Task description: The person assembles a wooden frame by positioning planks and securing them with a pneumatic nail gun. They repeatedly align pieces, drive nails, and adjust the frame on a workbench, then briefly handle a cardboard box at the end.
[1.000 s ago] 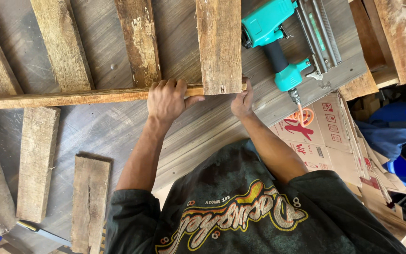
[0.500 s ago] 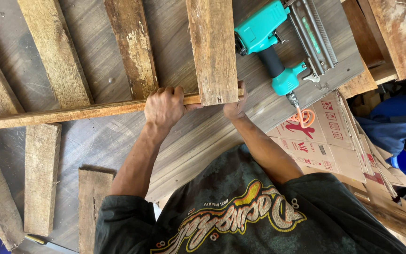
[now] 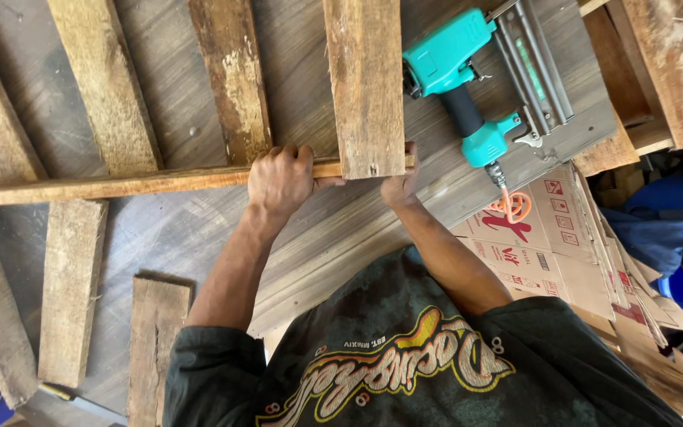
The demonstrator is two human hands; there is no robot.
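Both hands, left (image 3: 280, 180) and right (image 3: 399, 187), clenched the long thin wooden rail (image 3: 120, 186) under an unfastened weathered plank (image 3: 365, 87); the teal nail gun (image 3: 468, 87) lay untouched beside that plank.

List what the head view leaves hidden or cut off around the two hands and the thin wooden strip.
- Head view: the thin wooden strip runs off the left edge, so that end is unseen.
- The strip's stretch under the short plank is covered.
- Left hand wraps the strip; its palm side is hidden.
- Right hand: fingers tucked at the plank's end, grip unclear.
- Nail gun: magazine tip cut off by the top edge.
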